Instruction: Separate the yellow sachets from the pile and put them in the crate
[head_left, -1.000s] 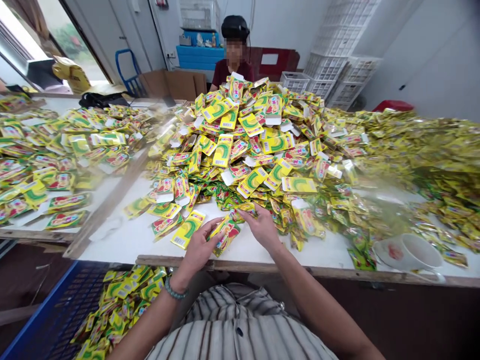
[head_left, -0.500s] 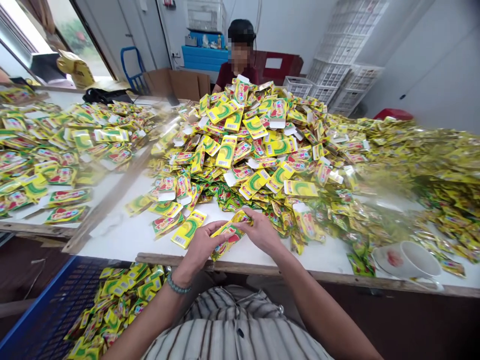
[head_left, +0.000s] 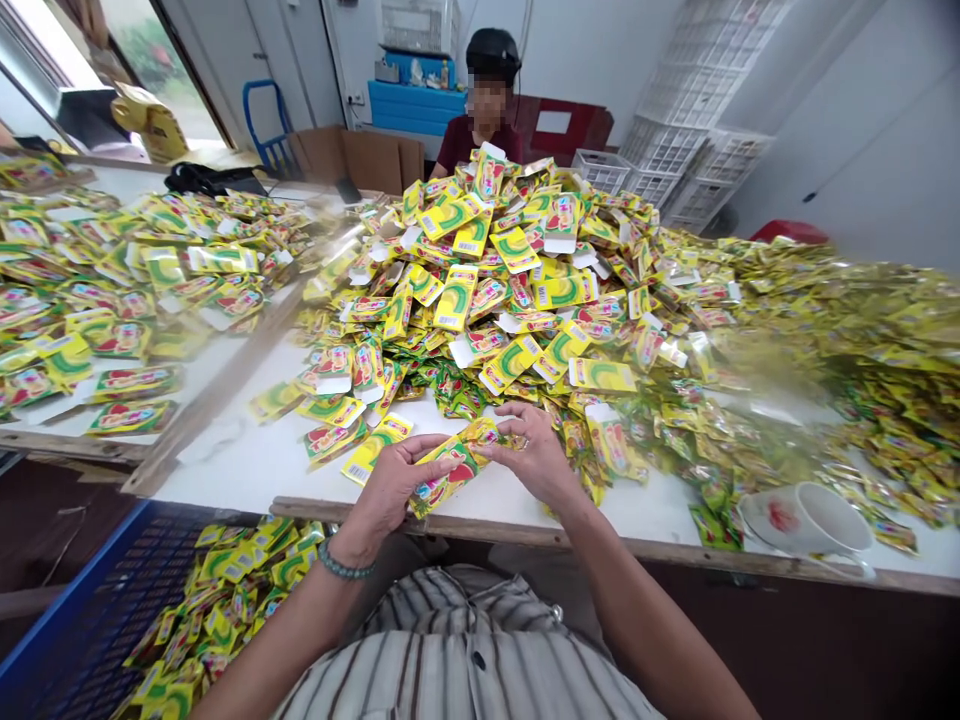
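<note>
In my left hand [head_left: 390, 485] is a small yellow carton [head_left: 448, 474] with a red and green print, held at a slant above the table's front edge, my thumb across its face. At the carton's upper right end a small shiny yellow packet [head_left: 481, 433] shows. My right hand [head_left: 536, 460] has its thumb and fingers closed around that packet, against the carton's end. How far the packet sits inside the carton, I cannot tell. Another yellow carton [head_left: 377, 449] lies flat on the table just beyond my left hand.
A big heap of cartons [head_left: 510, 250] rises ahead, with loose packets [head_left: 885, 360] spread to the right. More cartons [head_left: 120, 340] cover the left table. A blue crate [head_left: 67, 620] with packed cartons stands below left. A white mug [head_left: 810, 520] sits front right. A person [head_left: 487, 100] sits opposite.
The carton has turned so more of its printed face shows, and moved slightly left. My right hand's fingers have spread a little and shifted right at its end.
</note>
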